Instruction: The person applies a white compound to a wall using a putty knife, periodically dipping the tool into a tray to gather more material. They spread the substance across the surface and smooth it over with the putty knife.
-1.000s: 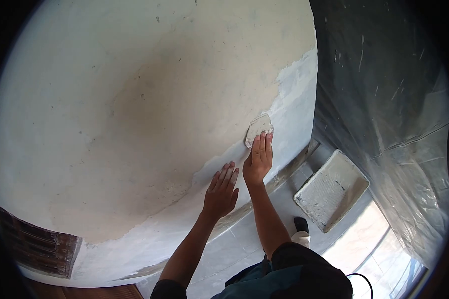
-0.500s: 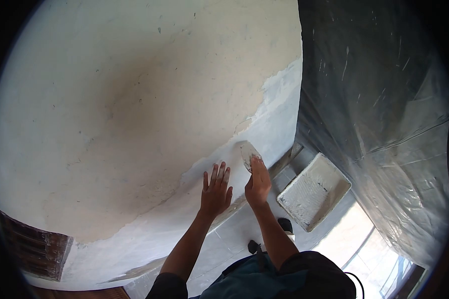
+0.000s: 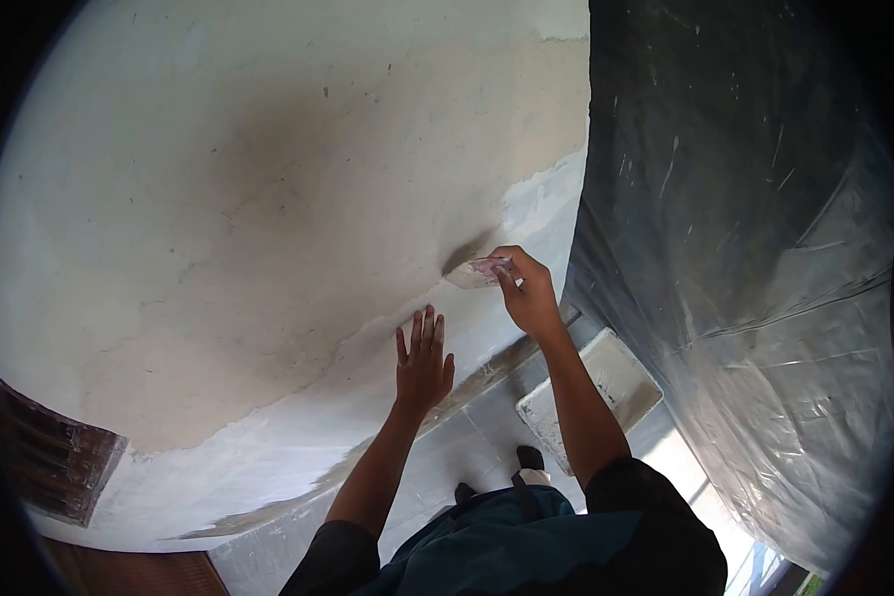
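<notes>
My right hand (image 3: 528, 298) grips a flat, plaster-smeared scraper (image 3: 475, 273) with thumb and fingers. The scraper's far edge is at the wall, by the border between the beige area and the white strip; whether it touches is hard to tell. My left hand (image 3: 423, 366) has its fingers spread, palm toward the white lower strip of the wall (image 3: 268, 258), lower and to the left of the right hand. The wall's beige surface has small marks and a dark smudge-like shadow.
A plaster-coated tray (image 3: 634, 382) sits on the grey floor (image 3: 447, 452), partly hidden by my right forearm. Plastic sheeting (image 3: 745, 248) hangs along the right side. A dark brown slatted panel (image 3: 45, 447) is set in the wall at lower left.
My right hand has moved up with the scraper, which has turned from nearly upright to lying sideways, pointing left. My left hand stays spread at the wall. The view has shifted slightly.
</notes>
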Tool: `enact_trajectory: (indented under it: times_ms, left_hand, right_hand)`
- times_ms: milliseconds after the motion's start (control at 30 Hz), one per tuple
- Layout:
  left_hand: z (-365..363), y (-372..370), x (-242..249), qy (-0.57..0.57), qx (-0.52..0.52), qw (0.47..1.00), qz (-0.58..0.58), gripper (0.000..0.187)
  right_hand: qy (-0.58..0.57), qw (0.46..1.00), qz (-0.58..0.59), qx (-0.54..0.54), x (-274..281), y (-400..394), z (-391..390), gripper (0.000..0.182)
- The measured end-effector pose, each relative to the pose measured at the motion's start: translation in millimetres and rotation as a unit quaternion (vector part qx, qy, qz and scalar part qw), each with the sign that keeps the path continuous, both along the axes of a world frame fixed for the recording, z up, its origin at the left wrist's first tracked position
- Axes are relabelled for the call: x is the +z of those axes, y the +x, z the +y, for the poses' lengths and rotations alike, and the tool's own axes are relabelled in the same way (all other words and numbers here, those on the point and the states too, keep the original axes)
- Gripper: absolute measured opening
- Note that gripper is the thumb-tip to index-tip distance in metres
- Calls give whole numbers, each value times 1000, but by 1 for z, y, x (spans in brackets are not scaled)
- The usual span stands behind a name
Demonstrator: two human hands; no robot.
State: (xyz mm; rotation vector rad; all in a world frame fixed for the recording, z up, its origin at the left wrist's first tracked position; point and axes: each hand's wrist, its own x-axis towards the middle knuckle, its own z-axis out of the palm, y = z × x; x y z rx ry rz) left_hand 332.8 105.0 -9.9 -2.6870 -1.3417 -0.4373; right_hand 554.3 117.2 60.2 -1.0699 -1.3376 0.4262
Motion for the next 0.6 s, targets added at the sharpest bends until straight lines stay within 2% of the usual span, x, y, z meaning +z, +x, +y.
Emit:
enact_trajectory:
  times_ms: [100, 200, 267, 300, 400, 433, 467, 533, 567, 600]
  left_hand:
    - [1, 0, 0, 5, 11, 1000, 15, 73]
    - [1, -3, 1, 14, 17, 999, 33, 72]
    - [2, -4, 1, 25, 20, 999, 36, 71]
    - [2, -4, 1, 27, 20, 999, 36, 70]
    - [1, -2, 1, 24, 28, 999, 38, 69]
    - [-1, 0, 1, 21, 34, 998, 41, 69]
    - [-2, 1, 0, 20, 37, 998, 40, 69]
    - [-2, 1, 1, 23, 40, 998, 37, 69]
    - [-1, 0, 1, 24, 42, 998, 36, 69]
    - [-1, -1, 1, 24, 41, 998, 40, 69]
  right_hand:
    - [18, 999, 31, 18, -4, -2, 13, 23]
    - [-10, 1000, -11, 2, -1, 3, 19, 24]
    - [0, 998, 55, -41, 5, 15, 19, 23]
    - [31, 993, 111, -15, 4, 18, 19, 23]
    - [-2, 997, 52, 49, 5, 17, 15, 26]
    - [-12, 999, -2, 38, -3, 12, 20, 25]
    - [-13, 999, -4, 40, -2, 13, 21, 25]
    - [-8, 999, 39, 20, 2, 13, 30, 24]
    - [7, 995, 98, 19, 2, 21, 33, 24]
    - [-25, 994, 106, -6, 1, 32, 35, 25]
